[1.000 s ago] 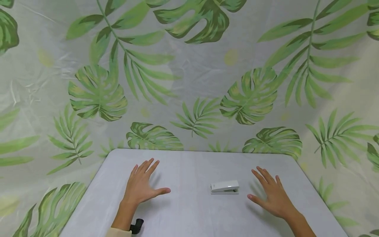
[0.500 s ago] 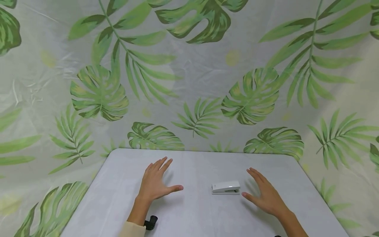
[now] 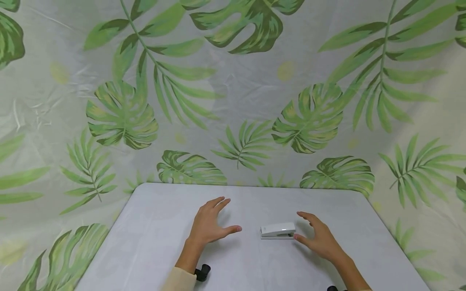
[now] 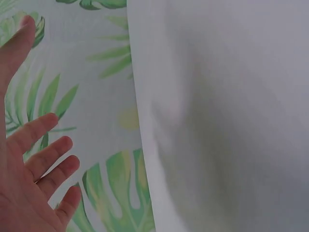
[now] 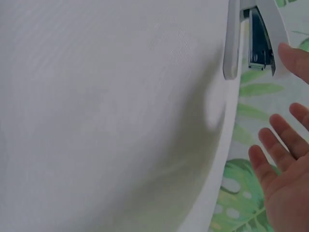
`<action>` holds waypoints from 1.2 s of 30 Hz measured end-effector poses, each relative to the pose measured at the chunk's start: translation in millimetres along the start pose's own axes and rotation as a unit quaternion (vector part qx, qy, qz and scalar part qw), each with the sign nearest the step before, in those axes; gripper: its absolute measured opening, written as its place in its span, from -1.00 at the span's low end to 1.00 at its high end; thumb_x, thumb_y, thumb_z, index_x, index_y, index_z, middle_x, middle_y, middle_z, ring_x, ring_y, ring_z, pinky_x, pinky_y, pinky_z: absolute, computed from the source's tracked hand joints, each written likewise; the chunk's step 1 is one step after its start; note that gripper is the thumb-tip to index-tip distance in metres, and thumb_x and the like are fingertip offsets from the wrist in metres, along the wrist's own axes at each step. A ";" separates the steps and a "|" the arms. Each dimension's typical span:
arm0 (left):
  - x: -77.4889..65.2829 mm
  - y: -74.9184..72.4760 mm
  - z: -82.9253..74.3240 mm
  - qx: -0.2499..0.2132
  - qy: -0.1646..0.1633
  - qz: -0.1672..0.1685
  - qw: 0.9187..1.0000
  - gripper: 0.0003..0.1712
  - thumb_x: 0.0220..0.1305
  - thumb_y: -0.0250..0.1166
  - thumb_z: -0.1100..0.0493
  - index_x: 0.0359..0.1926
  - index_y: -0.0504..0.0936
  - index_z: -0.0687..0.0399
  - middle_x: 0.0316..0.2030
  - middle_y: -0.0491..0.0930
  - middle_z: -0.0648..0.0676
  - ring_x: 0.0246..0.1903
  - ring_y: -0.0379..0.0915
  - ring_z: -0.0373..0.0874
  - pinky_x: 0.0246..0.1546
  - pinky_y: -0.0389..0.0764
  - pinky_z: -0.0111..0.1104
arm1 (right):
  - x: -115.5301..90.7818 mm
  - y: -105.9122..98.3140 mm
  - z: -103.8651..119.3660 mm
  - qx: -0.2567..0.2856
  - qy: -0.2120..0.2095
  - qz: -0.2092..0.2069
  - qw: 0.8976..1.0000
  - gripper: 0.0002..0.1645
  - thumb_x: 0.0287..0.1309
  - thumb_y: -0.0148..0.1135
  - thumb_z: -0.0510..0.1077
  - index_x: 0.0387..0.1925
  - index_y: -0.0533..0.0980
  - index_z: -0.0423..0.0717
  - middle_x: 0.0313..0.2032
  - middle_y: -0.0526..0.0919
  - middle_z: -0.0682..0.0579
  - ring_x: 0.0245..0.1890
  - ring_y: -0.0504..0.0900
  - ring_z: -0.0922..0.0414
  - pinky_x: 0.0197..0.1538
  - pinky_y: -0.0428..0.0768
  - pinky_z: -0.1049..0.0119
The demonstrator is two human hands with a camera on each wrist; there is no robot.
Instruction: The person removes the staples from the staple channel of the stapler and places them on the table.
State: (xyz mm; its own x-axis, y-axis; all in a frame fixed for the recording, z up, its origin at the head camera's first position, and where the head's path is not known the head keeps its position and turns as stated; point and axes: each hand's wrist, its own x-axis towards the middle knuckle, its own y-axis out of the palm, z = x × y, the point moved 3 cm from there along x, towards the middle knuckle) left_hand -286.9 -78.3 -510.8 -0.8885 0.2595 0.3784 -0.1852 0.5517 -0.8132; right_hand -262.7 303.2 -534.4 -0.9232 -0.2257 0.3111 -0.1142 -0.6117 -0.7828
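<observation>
The stapler (image 3: 278,229) lies right of the table's (image 3: 164,210) middle, away from the back edge, its flat base probably steadying it. Left hand (image 3: 207,224) and right hand (image 3: 321,240) spread wide, empty, flanking it; whether the right thumb touches is unclear.

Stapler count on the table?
1. A white stapler lies on the table between the left hand and the right hand, nearer the right. The table's near edge is out of frame, so any there wouldn't show.
</observation>
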 end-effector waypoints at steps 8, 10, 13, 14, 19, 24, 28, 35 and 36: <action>13.1 21.0 -30.3 -0.011 0.032 0.014 0.999 -0.08 -0.04 0.42 -0.59 0.24 0.61 -0.22 0.31 0.54 -0.08 0.32 0.47 -0.06 0.28 0.51 -0.02 | 4.7 7.8 0.7 0.045 0.015 0.012 0.999 -0.16 0.14 0.55 -0.01 0.40 0.41 -0.11 0.31 0.59 -0.08 0.28 0.56 -0.15 0.21 0.59 -0.11; 17.3 27.0 -38.4 -0.007 0.040 0.023 0.999 -0.13 -0.01 0.41 -0.58 0.21 0.61 -0.23 0.29 0.56 -0.10 0.30 0.48 -0.08 0.27 0.53 -0.03 | 5.4 9.3 1.0 0.054 0.016 0.014 0.998 -0.16 0.14 0.55 -0.03 0.39 0.41 -0.12 0.29 0.60 -0.11 0.27 0.56 -0.16 0.21 0.60 -0.10; 22.9 36.5 -49.8 -0.004 0.050 0.037 0.998 -0.14 0.03 0.39 -0.57 0.24 0.61 -0.23 0.29 0.57 -0.10 0.29 0.49 -0.08 0.27 0.53 -0.04 | 5.8 12.5 1.4 0.065 0.020 0.019 0.997 -0.17 0.14 0.55 -0.05 0.39 0.41 -0.14 0.28 0.61 -0.13 0.27 0.57 -0.18 0.21 0.60 -0.10; 24.6 40.2 -53.1 -0.003 0.053 0.041 0.998 -0.15 0.05 0.38 -0.57 0.24 0.61 -0.24 0.29 0.57 -0.10 0.29 0.49 -0.08 0.26 0.54 -0.05 | 5.9 14.0 1.2 0.069 0.021 0.021 0.997 -0.17 0.14 0.55 -0.06 0.39 0.41 -0.14 0.28 0.62 -0.14 0.27 0.56 -0.18 0.22 0.60 -0.11; 31.6 57.3 -70.6 -0.009 0.075 0.050 0.996 -0.18 0.11 0.38 -0.52 0.27 0.62 -0.21 0.25 0.61 -0.10 0.26 0.52 -0.09 0.24 0.57 -0.09 | 7.3 20.8 1.5 0.087 0.027 0.032 0.995 -0.20 0.16 0.53 -0.06 0.36 0.42 -0.18 0.25 0.63 -0.14 0.27 0.57 -0.19 0.23 0.58 -0.17; 35.9 73.6 -88.9 0.001 0.100 0.066 0.993 -0.24 0.20 0.34 -0.48 0.29 0.62 -0.21 0.24 0.62 -0.06 0.24 0.53 -0.09 0.21 0.60 -0.15 | 8.6 25.4 -0.2 0.094 0.025 0.038 0.995 -0.22 0.18 0.52 0.00 0.35 0.44 -0.17 0.23 0.64 -0.12 0.25 0.59 -0.17 0.22 0.59 -0.15; 37.9 85.7 -100.2 0.007 0.105 0.074 0.992 -0.30 0.25 0.34 -0.41 0.29 0.62 -0.22 0.22 0.62 -0.07 0.22 0.54 -0.11 0.18 0.61 -0.20 | 9.2 29.0 -4.0 0.095 0.044 0.044 0.994 -0.30 0.18 0.51 0.04 0.27 0.50 -0.13 0.17 0.68 -0.09 0.21 0.64 -0.14 0.21 0.62 -0.05; 39.4 102.7 -114.0 0.015 0.115 0.068 0.991 -0.36 0.24 0.37 -0.36 0.24 0.66 -0.21 0.12 0.67 -0.11 0.09 0.61 -0.17 0.07 0.64 -0.32 | 10.9 34.6 -6.3 0.102 0.091 0.065 0.988 -0.40 0.18 0.49 0.16 0.15 0.61 -0.05 0.13 0.71 -0.02 0.28 0.59 -0.11 0.37 0.46 -0.16; 40.0 104.9 -115.4 0.018 0.118 0.065 0.991 -0.36 0.24 0.37 -0.36 0.23 0.67 -0.20 0.10 0.68 -0.12 0.06 0.61 -0.18 0.05 0.64 -0.34 | 11.4 35.0 -6.0 0.102 0.092 0.065 0.988 -0.41 0.19 0.48 0.16 0.15 0.61 -0.05 0.14 0.70 -0.03 0.30 0.57 -0.13 0.39 0.43 -0.17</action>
State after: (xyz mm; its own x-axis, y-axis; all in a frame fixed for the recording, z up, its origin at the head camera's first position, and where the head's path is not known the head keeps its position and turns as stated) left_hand -293.5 81.4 -530.0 -0.7832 0.5080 0.3585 -0.0935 0.4738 -0.8757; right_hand -279.5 283.8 -561.5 -0.9786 -0.1815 0.0974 0.0682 -0.7315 -0.6784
